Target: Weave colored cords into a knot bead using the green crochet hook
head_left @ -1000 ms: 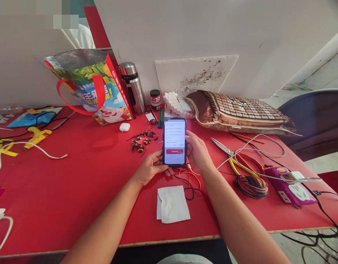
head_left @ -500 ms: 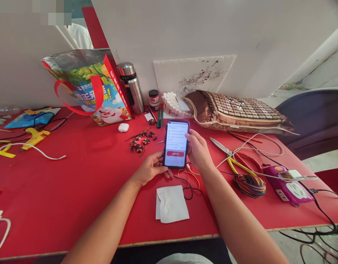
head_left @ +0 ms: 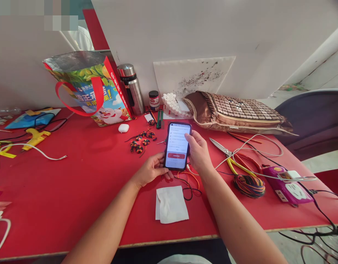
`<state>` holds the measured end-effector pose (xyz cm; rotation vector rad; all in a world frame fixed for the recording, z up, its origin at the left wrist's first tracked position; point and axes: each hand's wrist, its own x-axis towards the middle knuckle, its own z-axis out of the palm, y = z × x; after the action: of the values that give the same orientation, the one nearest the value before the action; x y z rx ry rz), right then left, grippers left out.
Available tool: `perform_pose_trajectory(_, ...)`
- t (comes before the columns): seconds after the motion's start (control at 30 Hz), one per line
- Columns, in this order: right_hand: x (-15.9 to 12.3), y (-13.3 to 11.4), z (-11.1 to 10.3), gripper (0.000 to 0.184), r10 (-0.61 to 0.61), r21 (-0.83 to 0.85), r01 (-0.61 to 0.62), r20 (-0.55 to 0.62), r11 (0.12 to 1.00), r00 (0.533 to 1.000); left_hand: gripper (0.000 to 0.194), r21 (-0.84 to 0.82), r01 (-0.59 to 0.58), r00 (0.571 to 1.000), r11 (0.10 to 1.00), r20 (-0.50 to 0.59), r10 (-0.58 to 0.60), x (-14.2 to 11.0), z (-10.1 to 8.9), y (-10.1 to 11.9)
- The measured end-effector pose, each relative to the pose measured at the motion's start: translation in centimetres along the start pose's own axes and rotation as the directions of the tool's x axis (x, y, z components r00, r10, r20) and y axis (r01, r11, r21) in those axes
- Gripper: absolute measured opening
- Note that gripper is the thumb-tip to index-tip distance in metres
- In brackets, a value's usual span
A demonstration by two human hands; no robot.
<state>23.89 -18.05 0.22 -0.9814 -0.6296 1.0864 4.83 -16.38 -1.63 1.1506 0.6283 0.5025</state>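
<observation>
A lit smartphone [head_left: 177,146] in a dark case is held upright above the red table, its screen showing text lines and a red button. My left hand [head_left: 152,169] is closed round its lower left corner, thumb at the bottom edge. Round the right edge wraps my right hand [head_left: 198,148], its thumb at the screen's side. Just below the phone lie orange and black cords [head_left: 188,185] and a folded white tissue [head_left: 172,205]. Several multicoloured knotted cord pieces [head_left: 140,141] lie left of the phone.
On the right are scissors [head_left: 226,151], a coiled cord bundle [head_left: 249,186], a purple power strip [head_left: 289,189] and a brown cushion [head_left: 237,112]. At the back stand a shopping bag [head_left: 89,91], a steel thermos [head_left: 134,90] and a jar [head_left: 154,99]. A yellow glue gun [head_left: 35,138] lies left.
The phone has shifted slightly right and tilted a little, still in both hands. Part of another person's hand has come in at the left edge.
</observation>
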Motion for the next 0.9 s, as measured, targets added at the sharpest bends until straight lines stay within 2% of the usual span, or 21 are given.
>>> perform_pose_trajectory(0.57, 0.03, 0.15, -0.18, 0.021, 0.005, 0.01, -0.005, 0.013, 1.0, 1.0, 0.047, -0.015, 0.002, 1.0, 1.0, -0.006, -0.002, -0.14, 0.15, 0.11)
perform_pose_trajectory(0.9, -0.08, -0.32, -0.01, 0.026, 0.021, 0.009, -0.022, 0.037, 1.0, 0.999, 0.047, -0.014, 0.001, 1.0, 1.0, -0.004, -0.001, -0.11, 0.0, 0.06)
